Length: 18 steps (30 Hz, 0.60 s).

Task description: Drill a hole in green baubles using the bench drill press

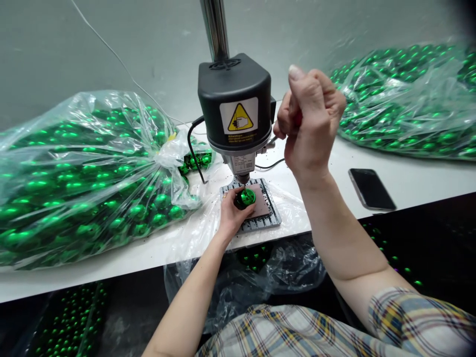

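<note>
A black drill press (234, 106) with a yellow warning label stands in the middle, its bit reaching down to a shiny green ball (247, 197). My left hand (233, 210) holds that ball from the left, thumb in front and fingers behind, on a pinkish pad (262, 204) over the slotted metal base (275, 218). Raised to the right of the drill head, my right hand (310, 111) is closed around the press's lever (273, 142); most of the lever is hidden by the fingers. Dark crumbs are scattered over the base.
Clear plastic bags full of green balls lie on the white table (148, 248), one at left (74, 183), another at back right (409, 104). A dark phone (372, 189) rests near the right front edge. Below the edge hangs an open plastic bag (230, 287) with green balls.
</note>
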Available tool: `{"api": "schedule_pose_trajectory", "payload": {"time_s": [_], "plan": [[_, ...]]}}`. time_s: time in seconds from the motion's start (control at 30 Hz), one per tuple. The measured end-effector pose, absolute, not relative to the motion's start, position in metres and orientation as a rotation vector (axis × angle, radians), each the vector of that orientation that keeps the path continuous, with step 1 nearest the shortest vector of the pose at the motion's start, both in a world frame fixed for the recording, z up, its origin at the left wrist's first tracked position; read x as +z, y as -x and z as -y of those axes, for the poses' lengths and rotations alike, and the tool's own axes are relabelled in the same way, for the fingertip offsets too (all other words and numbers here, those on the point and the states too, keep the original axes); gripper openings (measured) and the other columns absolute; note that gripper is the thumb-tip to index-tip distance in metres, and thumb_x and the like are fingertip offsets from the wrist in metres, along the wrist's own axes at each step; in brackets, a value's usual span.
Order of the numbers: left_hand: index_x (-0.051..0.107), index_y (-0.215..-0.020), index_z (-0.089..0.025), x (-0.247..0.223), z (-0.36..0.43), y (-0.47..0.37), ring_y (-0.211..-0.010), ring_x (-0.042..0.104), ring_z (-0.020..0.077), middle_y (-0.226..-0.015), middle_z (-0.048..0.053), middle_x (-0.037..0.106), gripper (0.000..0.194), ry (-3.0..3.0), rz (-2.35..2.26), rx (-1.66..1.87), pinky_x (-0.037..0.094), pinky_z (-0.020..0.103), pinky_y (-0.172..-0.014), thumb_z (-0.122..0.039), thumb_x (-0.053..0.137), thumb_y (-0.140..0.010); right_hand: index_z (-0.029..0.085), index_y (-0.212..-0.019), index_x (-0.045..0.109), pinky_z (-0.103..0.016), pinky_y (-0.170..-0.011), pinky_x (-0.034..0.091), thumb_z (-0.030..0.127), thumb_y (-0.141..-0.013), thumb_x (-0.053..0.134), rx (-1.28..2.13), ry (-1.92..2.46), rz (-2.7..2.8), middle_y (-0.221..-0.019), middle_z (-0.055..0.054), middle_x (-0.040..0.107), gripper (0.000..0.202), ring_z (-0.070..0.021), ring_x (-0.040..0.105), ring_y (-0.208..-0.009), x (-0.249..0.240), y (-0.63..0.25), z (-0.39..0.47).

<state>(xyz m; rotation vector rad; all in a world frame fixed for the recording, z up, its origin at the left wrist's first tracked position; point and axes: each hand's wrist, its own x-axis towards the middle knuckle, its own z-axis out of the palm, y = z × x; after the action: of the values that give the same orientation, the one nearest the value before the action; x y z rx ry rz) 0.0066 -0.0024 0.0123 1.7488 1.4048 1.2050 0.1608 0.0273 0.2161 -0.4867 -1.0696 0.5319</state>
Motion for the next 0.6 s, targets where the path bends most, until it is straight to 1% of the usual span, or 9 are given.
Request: {"api": "schedule_pose_trajectory", "payload": {"time_s": [0.13, 0.23, 0.33, 0.43, 0.6], "plan": [[0.069, -0.118, -0.021, 0.011, 0.002, -0.008, -0.104, 0.066, 0.0258, -0.107, 0.006, 0.072, 0.054, -1.747, -1.41, 1.216, 0.054, 0.04, -0.093, -0.025, 0.088, -0.068, 0.023, -0.052, 0.035, -0.032, -0.04, 0.022, 0.053, -0.086, 0.073, 0.479, 0.431, 1.031, -0.043, 0.006, 0.033, 0.059, -0.0086, 0.026, -0.037, 0.208, -0.158, -0.017], [0.068, -0.12, -0.02, 0.011, 0.002, -0.007, -0.104, 0.066, 0.0261, -0.108, 0.008, 0.072, 0.055, -1.734, -1.397, 1.209, 0.054, 0.041, -0.093, -0.025, 0.088, -0.069, 0.023, -0.051, 0.037, -0.032, -0.042, 0.022, 0.045, -0.089, 0.071, 0.461, 0.446, 1.015, -0.044, 0.005, 0.032, 0.056, -0.0089, 0.028, -0.037, 0.2, -0.158, -0.011], [0.068, -0.121, -0.02, 0.012, 0.002, -0.007, -0.104, 0.066, 0.0263, -0.108, 0.008, 0.072, 0.056, -1.723, -1.395, 1.202, 0.054, 0.041, -0.093, -0.025, 0.088, -0.07, 0.022, -0.049, 0.037, -0.033, -0.043, 0.021, 0.036, -0.09, 0.07, 0.459, 0.439, 1.014, -0.044, 0.005, 0.031, 0.054, -0.009, 0.028, -0.039, 0.192, -0.158, -0.004], [0.069, -0.121, -0.021, 0.012, 0.002, -0.007, -0.104, 0.066, 0.026, -0.107, 0.007, 0.071, 0.056, -1.734, -1.408, 1.195, 0.054, 0.041, -0.094, -0.025, 0.089, -0.069, 0.021, -0.05, 0.033, -0.032, -0.045, 0.019, 0.035, -0.09, 0.069, 0.462, 0.423, 1.016, -0.045, 0.005, 0.029, 0.056, -0.008, 0.026, -0.04, 0.183, -0.159, 0.0], [0.068, -0.122, -0.021, 0.009, 0.001, -0.006, -0.105, 0.067, 0.0262, -0.111, 0.008, 0.07, 0.058, -1.725, -1.4, 1.187, 0.054, 0.042, -0.096, -0.026, 0.089, -0.069, 0.019, -0.053, 0.03, -0.03, -0.046, 0.022, 0.035, -0.092, 0.067, 0.415, 0.369, 1.037, -0.046, 0.006, 0.026, 0.055, -0.0067, 0.026, -0.041, 0.17, -0.16, -0.001]]}}
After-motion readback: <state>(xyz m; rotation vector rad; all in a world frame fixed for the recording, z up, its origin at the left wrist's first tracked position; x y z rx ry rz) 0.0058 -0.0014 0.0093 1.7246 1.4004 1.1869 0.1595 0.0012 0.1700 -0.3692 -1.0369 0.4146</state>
